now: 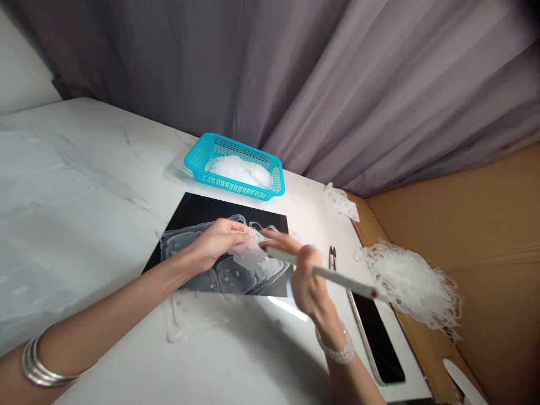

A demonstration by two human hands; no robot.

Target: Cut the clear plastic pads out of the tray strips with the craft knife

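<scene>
White, red-ended tool [342, 279] in right hand [310, 281]

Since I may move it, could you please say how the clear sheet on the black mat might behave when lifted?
The clear sheet is probably light, being thin and see-through. Its looping edges suggest it may flop.

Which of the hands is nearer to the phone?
Right. The right hand is just left of the phone, near its far end; the left hand is farther left, over the black mat.
</scene>
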